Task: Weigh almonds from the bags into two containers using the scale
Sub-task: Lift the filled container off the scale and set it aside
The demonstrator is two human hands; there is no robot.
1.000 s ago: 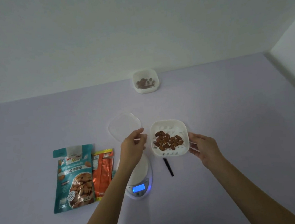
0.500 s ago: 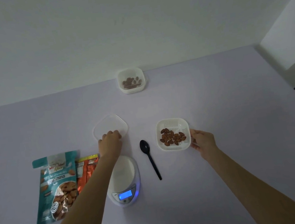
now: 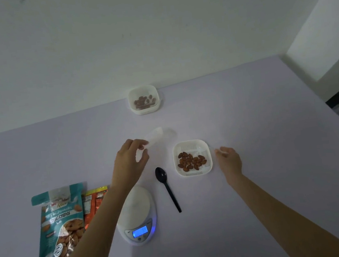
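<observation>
I see the open container (image 3: 191,147) of almonds (image 3: 191,161) on the table (image 3: 272,137), right of the spoon (image 3: 167,189) and scale (image 3: 137,213). My left hand (image 3: 131,162) pinches the blurred clear lid (image 3: 154,136), raised just left of it. My right hand (image 3: 229,159) hangs loose beside the container's right rim, holding nothing.

Person's left hand (image 3: 131,160) is raised over the lilac worktop (image 3: 260,128), fingers and thumb pinching a clear lid (image 3: 154,137); the lid is tilted and motion-blurred. The right hand (image 3: 229,159) is just beside the right edge of the near container (image 3: 194,173), fingers loose, holding nothing; contact not discernible. Almonds (image 3: 192,161) are heaped in the near container. The far container (image 3: 145,110) by the wall also holds almonds. A black spoon (image 3: 167,188) lies between the scale (image 3: 137,215) and the near container. Scale display lit blue. The teal almond bag (image 3: 59,227) and orange bag (image 3: 93,204) lie flat at left, side by side.
</observation>
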